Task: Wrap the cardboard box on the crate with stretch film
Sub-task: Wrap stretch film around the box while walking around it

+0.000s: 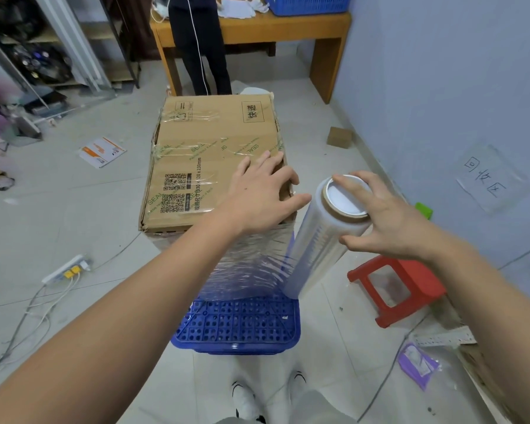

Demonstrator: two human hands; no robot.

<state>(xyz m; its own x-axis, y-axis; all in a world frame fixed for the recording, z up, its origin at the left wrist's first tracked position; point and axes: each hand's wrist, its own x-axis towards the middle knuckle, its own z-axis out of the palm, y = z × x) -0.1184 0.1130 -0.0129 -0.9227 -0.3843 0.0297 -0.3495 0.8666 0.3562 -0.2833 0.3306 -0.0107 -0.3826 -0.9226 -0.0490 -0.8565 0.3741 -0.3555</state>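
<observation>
Grey tiled floor (288, 71), pale blue wall (441, 87) along the right of the frame, wooden table (288, 29) at top centre with a person's dark trouser legs (202, 50) in front of it. Centre frame: cardboard box (208, 154), printed with QR codes and taped with "SEAL" strips, sitting on a blue perforated crate (236, 325) at lower centre. Stretch film (251, 264) already drawn across the near side of the box (wrinkled, see-through), running to the roll of film (322, 237) just right of the box's near corner, tilted with its cardboard core end up. Left hand (257, 197) flat on the box's near right corner, fingers spread and straight, pressing rather than gripping. Right hand (386, 218) over the top of the roll, fingers curled round its upper end, fingertips on the core rim, thumb against the side. Red plastic stool (410, 289) at lower right, just beyond the roll. White power strip (65, 267) with cables at lower left; orange-and-white carton (103, 153) flat on the floor at left; small brown box (339, 137) near the wall.
</observation>
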